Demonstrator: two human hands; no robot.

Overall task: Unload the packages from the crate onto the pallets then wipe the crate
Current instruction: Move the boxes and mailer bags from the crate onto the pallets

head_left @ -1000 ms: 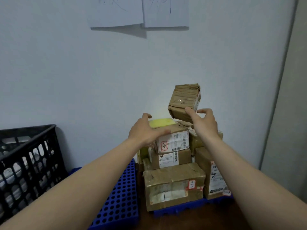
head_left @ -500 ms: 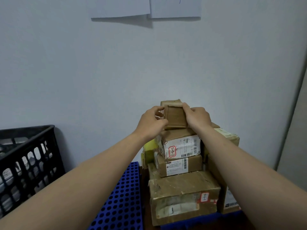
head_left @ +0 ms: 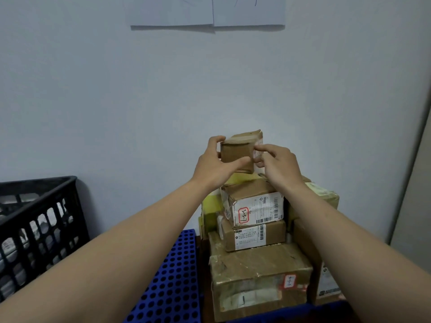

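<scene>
A small brown package is held at the very top of the stack of packages. It is gripped from both sides. The left hand is curled round its left edge, with the thumb laid across the front face, and the fingers of the right hand are pinched on its right edge. Whether its underside already touches the stack cannot be told.

The package is best lowered flat and square onto the labelled box that crowns the stack, so that no edge is left overhanging. The stack looks tall and uneven, so no sideways push should be given. The grip should be loosened only once the weight is borne from below.

The stack is carried by a blue pallet. A second blue pallet, perforated, lies just left of the stack, with a dark strip of the surface beneath shown between them. Further left of the stack a black latticed crate stands. Pale shapes are seen through its openings, so unloading is judged unfinished and wiping not yet due. A plain pale wall rises behind the stack, and two sheets of paper are fixed high above it.
</scene>
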